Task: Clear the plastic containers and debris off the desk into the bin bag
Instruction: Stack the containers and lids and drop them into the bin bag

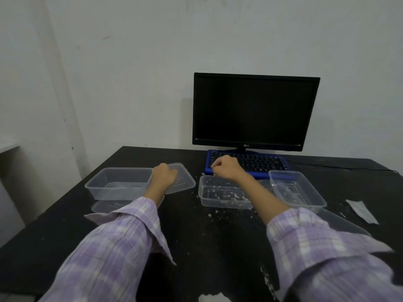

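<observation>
1. Black desk, speckled with pale crumbs.
2. Three clear rectangular plastic containers: left container clean-looking; middle container flecked with white residue; right container tilted, smeared.
3. Clear lid lies flat beside the left container.
4. Left hand, fingers curled, over the lid; grip cannot be confirmed.
5. Right hand fisted above the blue keyboard, holding nothing visible.
6. White paper scrap at right.
</observation>
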{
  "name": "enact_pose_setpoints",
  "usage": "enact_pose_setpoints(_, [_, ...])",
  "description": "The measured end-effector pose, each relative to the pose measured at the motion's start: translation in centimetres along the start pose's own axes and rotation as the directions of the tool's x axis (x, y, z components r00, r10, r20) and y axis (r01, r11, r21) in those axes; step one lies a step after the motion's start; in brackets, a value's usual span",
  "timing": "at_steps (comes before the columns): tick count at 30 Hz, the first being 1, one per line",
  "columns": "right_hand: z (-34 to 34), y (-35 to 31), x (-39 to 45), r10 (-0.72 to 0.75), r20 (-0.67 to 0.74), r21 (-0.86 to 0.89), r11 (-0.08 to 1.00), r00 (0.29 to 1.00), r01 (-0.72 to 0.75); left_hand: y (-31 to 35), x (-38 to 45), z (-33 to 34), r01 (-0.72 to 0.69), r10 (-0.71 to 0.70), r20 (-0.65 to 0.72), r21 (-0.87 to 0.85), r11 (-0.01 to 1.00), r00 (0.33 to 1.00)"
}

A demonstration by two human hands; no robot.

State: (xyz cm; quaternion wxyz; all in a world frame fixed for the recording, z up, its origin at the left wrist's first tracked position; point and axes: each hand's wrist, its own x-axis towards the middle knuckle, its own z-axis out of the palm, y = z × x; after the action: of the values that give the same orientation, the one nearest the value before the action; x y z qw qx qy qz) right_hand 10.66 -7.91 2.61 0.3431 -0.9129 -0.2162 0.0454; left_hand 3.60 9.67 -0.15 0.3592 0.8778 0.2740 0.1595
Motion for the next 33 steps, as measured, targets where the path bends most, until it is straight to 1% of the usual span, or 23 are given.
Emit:
enact_pose_setpoints(4, [3.6,-1.9,4.1,-0.018,0.068,-0.038,0.999,0.997,0.020,-1.2,2.6,0.3,0.062,-0.064,0.051,0.043,0.997,0.997])
enact_pose_setpoints(9, [7.1,-2.7,7.7,-0.019,0.102,-0.196,0.980,0.995,0.039,-1.3,4.4,1.3,0.108,-0.118,0.080,0.120,0.987,0.990])
enact_pose_setpoints(11, [7.7,-2.6,8.1,-0.007,0.113,-0.267,0.963,0.994,0.037,-1.5,4.9,1.7,0.152,-0.161,0.074,0.111,0.982,0.984])
enact_pose_setpoints(14, [8.3,-2.5,8.5,0.020,0.138,-0.301,0.953,0.990,0.023,-1.8,5.7,2.2,0.192,-0.194,0.066,0.047,0.980,0.979])
enact_pose_setpoints(17, [8.6,-2.2,9.0,0.023,0.108,-0.244,0.970,0.994,0.004,-1.5,6.1,2.1,0.244,-0.240,0.063,-0.076,0.967,0.969])
enact_pose_setpoints(19, [8.2,-2.1,9.5,0.039,0.061,-0.147,0.989,0.997,-0.030,-0.9,6.3,1.8,0.244,-0.239,0.047,-0.184,0.952,0.970])
enact_pose_setpoints(21, [7.3,-1.9,9.8,0.041,0.005,-0.014,0.999,0.999,-0.041,0.0,6.4,1.2,0.226,-0.230,0.024,-0.291,0.930,0.973])
enact_pose_setpoints(23, [5.7,-1.8,9.6,0.033,-0.064,0.100,0.995,0.997,-0.026,1.2,6.5,0.4,0.209,-0.219,0.023,-0.404,0.890,0.976])
enact_pose_setpoints(26, [3.3,-1.8,8.9,0.045,-0.194,0.293,0.956,0.980,0.015,2.6,6.8,-0.4,0.179,-0.194,0.042,-0.608,0.773,0.980])
enact_pose_setpoints(28, [1.6,-1.8,7.7,0.029,-0.263,0.372,0.925,0.964,0.074,3.3,6.4,-0.6,0.161,-0.153,0.073,-0.687,0.708,0.985])
enact_pose_setpoints(30, [0.2,-1.4,6.8,-0.074,-0.332,0.322,0.928,0.940,0.187,4.0,6.3,-0.7,0.160,-0.114,0.113,-0.748,0.644,0.987])
enact_pose_setpoints(33, [-1.7,-0.5,4.4,-0.275,-0.396,0.139,0.925,0.876,0.353,5.1,5.3,-0.9,0.202,-0.048,0.205,-0.850,0.486,0.978])
